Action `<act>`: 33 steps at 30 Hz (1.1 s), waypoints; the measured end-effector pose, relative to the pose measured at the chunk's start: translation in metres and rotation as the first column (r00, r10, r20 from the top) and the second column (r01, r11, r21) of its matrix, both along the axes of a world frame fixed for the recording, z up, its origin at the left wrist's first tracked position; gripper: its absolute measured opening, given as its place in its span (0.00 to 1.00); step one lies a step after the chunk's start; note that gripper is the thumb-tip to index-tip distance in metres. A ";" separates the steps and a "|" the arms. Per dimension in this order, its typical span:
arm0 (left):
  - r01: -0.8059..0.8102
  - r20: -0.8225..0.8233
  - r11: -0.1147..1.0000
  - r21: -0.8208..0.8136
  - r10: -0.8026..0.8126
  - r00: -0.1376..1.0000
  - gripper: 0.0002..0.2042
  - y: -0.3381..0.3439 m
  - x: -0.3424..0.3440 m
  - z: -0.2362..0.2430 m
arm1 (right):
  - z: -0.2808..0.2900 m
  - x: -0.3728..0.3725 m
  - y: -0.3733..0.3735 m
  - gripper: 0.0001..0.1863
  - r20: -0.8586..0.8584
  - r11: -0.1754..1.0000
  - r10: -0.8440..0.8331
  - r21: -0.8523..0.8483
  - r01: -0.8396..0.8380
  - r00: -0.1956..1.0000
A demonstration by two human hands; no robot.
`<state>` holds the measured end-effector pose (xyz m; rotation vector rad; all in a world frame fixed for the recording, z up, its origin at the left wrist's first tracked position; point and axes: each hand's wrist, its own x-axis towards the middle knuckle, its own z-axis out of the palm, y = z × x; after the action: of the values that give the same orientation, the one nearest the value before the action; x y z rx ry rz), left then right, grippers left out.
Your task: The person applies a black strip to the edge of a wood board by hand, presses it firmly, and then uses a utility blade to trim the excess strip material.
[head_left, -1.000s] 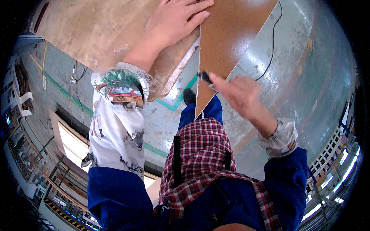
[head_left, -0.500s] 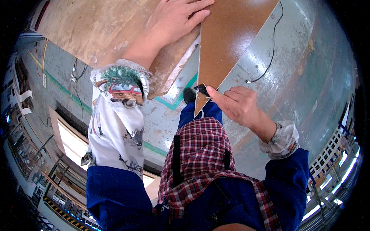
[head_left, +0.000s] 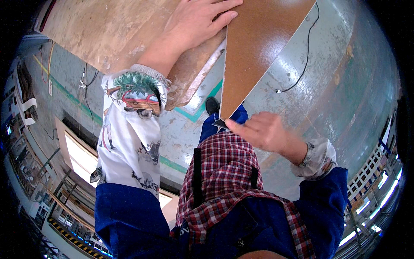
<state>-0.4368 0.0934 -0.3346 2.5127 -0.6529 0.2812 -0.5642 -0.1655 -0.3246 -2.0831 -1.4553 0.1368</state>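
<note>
My left hand [head_left: 196, 21] lies flat with its fingers stretched out, on a worn wooden top and against the left edge of a glossy brown panel [head_left: 263, 47]. That panel has pale cut edges and tapers to a pointed corner toward my body. At this corner my right hand [head_left: 263, 131] is closed, thumb forward, on a small dark flat tool [head_left: 220, 124]. The tool touches the panel's tip or sits just under it. Its exact kind is too small to make out, and the fingers hide part of it.
The worn wooden top [head_left: 108, 34] spreads across the upper left, with a chipped edge. A black cable [head_left: 305, 64] lies on the grey floor at right. My shoe [head_left: 211, 105] shows below the panel's corner. More cords [head_left: 87, 90] hang or lie at left.
My right hand has moved toward my body, taking the small tool down to the panel's tip. The panel's end below the tool no longer shows. My left hand stays nearly still.
</note>
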 end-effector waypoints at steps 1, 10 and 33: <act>0.001 0.000 1.000 -0.008 -0.001 1.000 0.17 0.000 0.000 0.000 | 0.002 -0.002 0.001 0.24 -0.022 1.000 0.010 0.011 -0.010 1.000; -0.019 0.041 1.000 -0.007 0.019 0.999 0.17 -0.005 0.004 -0.008 | -0.001 0.028 0.006 0.26 -0.139 0.970 -0.236 0.033 0.242 0.962; -0.010 0.037 1.000 -0.010 0.011 0.999 0.17 -0.001 0.000 -0.006 | -0.005 -0.021 0.001 0.23 -0.344 0.984 -0.011 0.165 0.073 0.939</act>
<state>-0.4370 0.0923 -0.3409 2.5079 -0.6512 0.3341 -0.5849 -0.1646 -0.3295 -1.8372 -1.1672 0.3254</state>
